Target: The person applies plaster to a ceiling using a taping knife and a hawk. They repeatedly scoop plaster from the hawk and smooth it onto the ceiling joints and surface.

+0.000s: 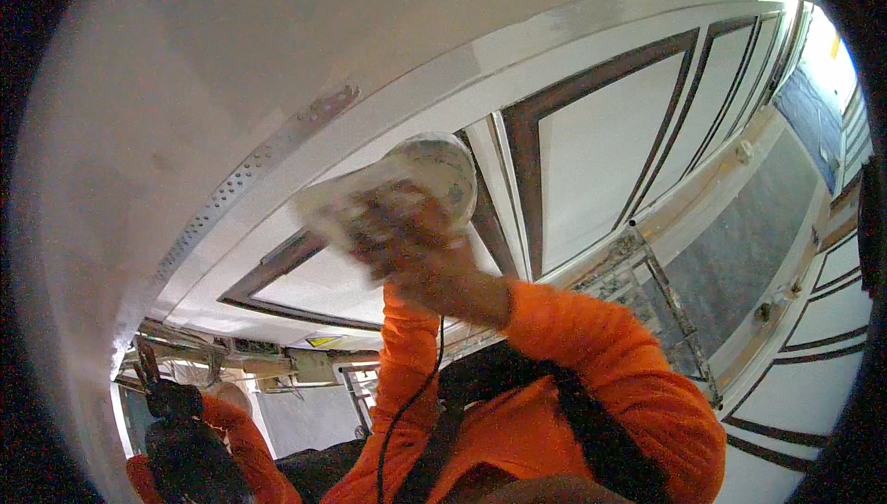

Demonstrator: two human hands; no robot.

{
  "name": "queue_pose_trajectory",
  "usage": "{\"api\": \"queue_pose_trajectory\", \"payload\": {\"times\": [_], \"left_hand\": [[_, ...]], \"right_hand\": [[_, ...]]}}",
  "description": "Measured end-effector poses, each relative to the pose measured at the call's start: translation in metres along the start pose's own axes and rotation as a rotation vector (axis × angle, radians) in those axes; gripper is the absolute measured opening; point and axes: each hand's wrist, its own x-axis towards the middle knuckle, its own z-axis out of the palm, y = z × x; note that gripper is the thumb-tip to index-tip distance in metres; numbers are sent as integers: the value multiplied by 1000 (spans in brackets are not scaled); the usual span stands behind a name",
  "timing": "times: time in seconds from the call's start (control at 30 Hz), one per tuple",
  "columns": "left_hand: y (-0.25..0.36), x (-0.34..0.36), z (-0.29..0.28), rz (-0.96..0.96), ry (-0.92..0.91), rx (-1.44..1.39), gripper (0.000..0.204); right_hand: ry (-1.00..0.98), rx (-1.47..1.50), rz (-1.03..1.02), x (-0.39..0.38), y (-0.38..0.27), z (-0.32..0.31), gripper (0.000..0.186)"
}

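Note:
My right hand [430,259] is raised in front of my chest, smeared by motion, with its fingers curled at a pale, blurred thing [342,206] whose kind I cannot make out. Just behind and above it shows a rounded, cream-white container-like thing [443,167] with smudged sides. My left forearm in its orange sleeve [407,328] rises to the same spot. The left hand [379,236] overlaps the right there, mostly hidden and blurred. Close above both hands runs a plastered edge with a perforated metal strip [231,190].
A smooth plastered surface [185,88] fills the upper left. White panels with dark trim [610,134] stretch to the right. A stained metal frame [670,291] stands at my right. Another person in orange sleeves [245,439] is at the lower left. A dark cord [407,407] hangs before me.

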Motion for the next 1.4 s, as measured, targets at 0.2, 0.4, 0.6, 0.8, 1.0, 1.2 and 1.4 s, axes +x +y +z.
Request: {"api": "queue_pose_trajectory", "payload": {"times": [0.2, 0.4, 0.6, 0.8, 1.0, 1.2, 1.4], "left_hand": [[-6, -7, 17, 41, 53, 153, 63], [-19, -8, 6, 39, 49, 192, 67], [-12, -20, -31, 67, 82, 138, 65], [18, -16, -43, 417, 204, 1132, 62], [-3, -64, 11, 151, 36, 112, 61], [-69, -49, 41, 130, 117, 149, 55], [-176, -12, 63, -83, 94, 79, 50]], "right_hand": [[-207, -543, -89, -77, 114, -108, 40], [717, -324, 278, 13, 185, -144, 23], [622, 261, 370, 28, 45, -15, 40], [-64, 537, 71, 22, 2, 2, 48], [-406, -329, -241, -89, 95, -133, 44], [-329, 93, 812, -99, 154, -265, 37], [-201, 795, 1010, -97, 183, -326, 63]]}}
